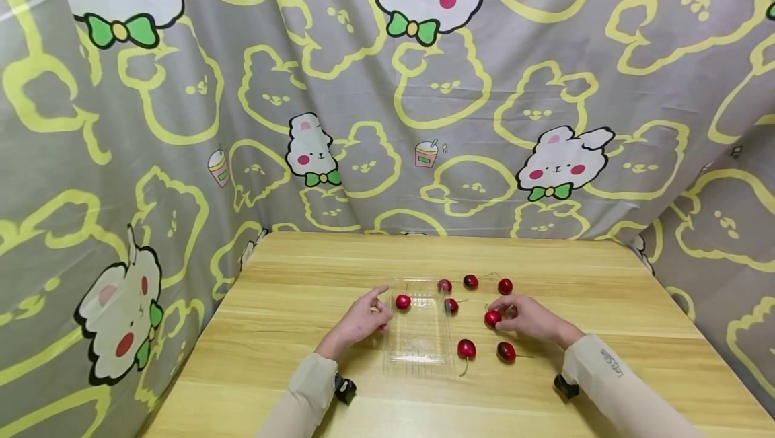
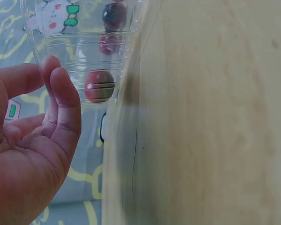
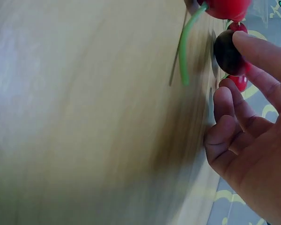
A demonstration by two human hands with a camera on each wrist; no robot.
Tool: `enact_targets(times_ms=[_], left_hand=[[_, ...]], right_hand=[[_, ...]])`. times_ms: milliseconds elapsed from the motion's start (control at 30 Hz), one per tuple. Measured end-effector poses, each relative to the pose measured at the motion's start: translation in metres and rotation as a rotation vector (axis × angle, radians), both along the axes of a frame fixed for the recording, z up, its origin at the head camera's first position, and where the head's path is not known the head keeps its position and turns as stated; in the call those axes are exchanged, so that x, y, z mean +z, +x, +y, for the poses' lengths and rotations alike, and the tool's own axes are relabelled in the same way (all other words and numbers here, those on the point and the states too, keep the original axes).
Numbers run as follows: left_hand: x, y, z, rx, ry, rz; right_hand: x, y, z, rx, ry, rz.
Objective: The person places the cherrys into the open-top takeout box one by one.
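A clear plastic box (image 1: 418, 359) stands near the middle of the table, with one red cherry (image 1: 403, 301) inside at its far left. My left hand (image 1: 364, 317) is at the box's left side; thumb and fingertips meet at its rim in the left wrist view. To the right of the box, my right hand (image 1: 529, 317) pinches a dark red cherry (image 3: 228, 52) between thumb and finger, low over the table. Its other fingers are curled loosely. Nearer to me lie a cherry (image 1: 466, 348) with a green stem and another dark cherry (image 1: 506, 352).
Beyond the right hand lie two cherries, one cherry (image 1: 470, 282) left of the other cherry (image 1: 505, 285). Two more, a cherry (image 1: 445, 286) and a cherry (image 1: 454, 306), sit at the box's right wall. A patterned curtain (image 1: 363, 101) encloses the wooden table (image 1: 254, 357).
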State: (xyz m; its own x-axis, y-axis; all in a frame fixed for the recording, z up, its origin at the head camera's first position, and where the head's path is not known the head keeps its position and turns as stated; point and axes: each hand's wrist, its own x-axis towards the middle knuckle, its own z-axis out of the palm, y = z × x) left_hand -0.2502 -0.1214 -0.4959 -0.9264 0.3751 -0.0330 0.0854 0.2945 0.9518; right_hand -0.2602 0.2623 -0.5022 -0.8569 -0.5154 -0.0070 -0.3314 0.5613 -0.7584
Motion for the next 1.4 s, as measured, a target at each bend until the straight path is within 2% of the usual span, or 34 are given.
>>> enact_targets(times_ms=[200, 367, 600, 767, 933, 1133, 1167, 1333, 1400], left_hand=[[0.004, 0.002, 0.002, 0.007, -0.01, -0.004], [0.003, 0.001, 0.002, 0.005, -0.018, -0.003], [0.001, -0.001, 0.001, -0.001, -0.016, -0.001], [0.001, 0.0, 0.001, 0.0, -0.02, -0.001], [0.001, 0.001, 0.001, -0.003, -0.015, 0.004], [0.001, 0.0, 0.002, -0.009, -0.008, 0.0], [0.005, 0.002, 0.002, -0.011, -0.003, -0.003], [0.006, 0.001, 0.003, -0.015, 0.007, -0.001], [0.001, -0.002, 0.003, -0.013, 0.004, 0.002]], right_hand=[[0.0, -0.001, -0.001, -0.007, 0.03, 0.002], [0.0, -0.002, 0.002, -0.035, 0.059, -0.001], [-0.001, -0.002, 0.005, -0.041, 0.044, -0.013], [0.002, -0.002, 0.007, -0.083, 0.047, -0.007], [0.013, -0.004, 0.006, -0.112, 0.034, 0.026], [0.028, -0.007, -0.002, -0.102, 0.009, 0.054], [0.031, -0.007, -0.004, -0.101, -0.002, 0.046], [0.042, -0.005, -0.018, -0.11, -0.053, -0.004], [0.046, -0.004, -0.024, -0.106, -0.084, -0.032]])
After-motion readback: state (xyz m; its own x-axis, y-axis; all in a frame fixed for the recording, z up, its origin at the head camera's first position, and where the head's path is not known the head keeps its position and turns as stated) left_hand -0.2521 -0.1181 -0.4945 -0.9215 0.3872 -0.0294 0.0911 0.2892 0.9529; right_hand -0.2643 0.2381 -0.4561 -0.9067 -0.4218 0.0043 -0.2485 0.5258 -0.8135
